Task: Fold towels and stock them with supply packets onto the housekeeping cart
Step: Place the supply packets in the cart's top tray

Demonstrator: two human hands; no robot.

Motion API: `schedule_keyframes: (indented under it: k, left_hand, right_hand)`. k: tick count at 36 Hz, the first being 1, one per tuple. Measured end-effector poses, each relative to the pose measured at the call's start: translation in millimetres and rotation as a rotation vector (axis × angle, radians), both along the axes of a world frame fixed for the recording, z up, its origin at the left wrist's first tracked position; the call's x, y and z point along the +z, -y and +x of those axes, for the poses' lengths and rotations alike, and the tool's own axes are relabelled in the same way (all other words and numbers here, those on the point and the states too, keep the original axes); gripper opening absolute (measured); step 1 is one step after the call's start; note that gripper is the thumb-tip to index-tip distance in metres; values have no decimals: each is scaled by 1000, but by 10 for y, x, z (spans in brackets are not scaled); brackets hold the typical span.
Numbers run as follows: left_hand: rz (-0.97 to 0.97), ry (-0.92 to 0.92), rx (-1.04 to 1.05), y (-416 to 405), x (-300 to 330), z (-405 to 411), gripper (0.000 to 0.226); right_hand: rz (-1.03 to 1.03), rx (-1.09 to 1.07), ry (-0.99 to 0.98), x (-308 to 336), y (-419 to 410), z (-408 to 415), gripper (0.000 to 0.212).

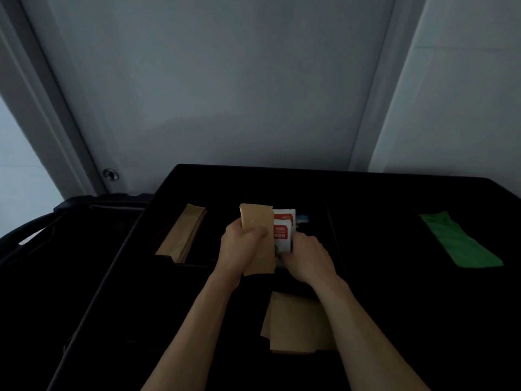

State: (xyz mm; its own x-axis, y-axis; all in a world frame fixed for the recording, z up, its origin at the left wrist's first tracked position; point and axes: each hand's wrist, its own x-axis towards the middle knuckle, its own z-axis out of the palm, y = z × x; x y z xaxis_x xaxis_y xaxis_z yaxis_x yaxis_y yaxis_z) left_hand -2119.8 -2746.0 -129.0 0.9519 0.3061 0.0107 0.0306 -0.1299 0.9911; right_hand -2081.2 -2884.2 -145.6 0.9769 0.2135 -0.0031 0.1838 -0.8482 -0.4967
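At centre frame I see my left hand (243, 244) curled round a stack of brown paper packets (258, 221), thumb across its face, holding it upright over the black cart tray (366, 187). My right hand (306, 256) sits just beside it, fingers bent onto the red-and-white packets (283, 230); whether it pinches them I cannot tell. More brown packets (184, 235) lie left of centre, another pile (296, 323) at lower centre between my forearms. A folded green towel (459, 241) lies at right.
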Motion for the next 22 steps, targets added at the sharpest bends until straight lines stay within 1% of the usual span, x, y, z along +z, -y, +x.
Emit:
schedule_keyframes:
  k: [2,4,5,7,8,9,10,11,13,14,18,22]
  left_hand:
    - [-3,-2,-10,-2,0,-2,22]
    - [-10,-14,-7,6,20,-3,23]
    - [-12,-20,1,10,29,-2,27]
    - [-18,-26,12,12,32,3,30]
    - [-20,-26,11,12,29,1,30]
    - [-21,-26,7,12,28,-1,31]
    - [-24,-25,8,9,23,0,32]
    - [-26,-26,11,4,19,1,32]
    - [-32,-29,18,-2,9,4,32]
    - [-35,-31,19,-2,5,7,31]
    - [-36,-35,19,4,-3,13,34]
    - [-64,-31,19,5,8,14,34]
  right_hand:
    - [5,3,7,-20,5,7,23]
    - [29,-59,33,-30,-20,21,28]
    - [44,-107,48,-30,-37,23,36]
    - [46,-173,41,-37,-63,34,61]
    - [28,-173,13,-45,-73,43,73]
    - [0,-154,-27,-48,-83,49,79]
    - [-34,-122,-61,-51,-93,56,76]
    - [-57,-84,-76,-58,-90,71,63]
    - [-65,-17,-77,-51,-70,90,30]
    - [-64,5,-79,-46,-53,97,23]
    - [-87,48,-82,-33,-19,74,19]
    - [-101,-14,-17,-69,-43,52,26]
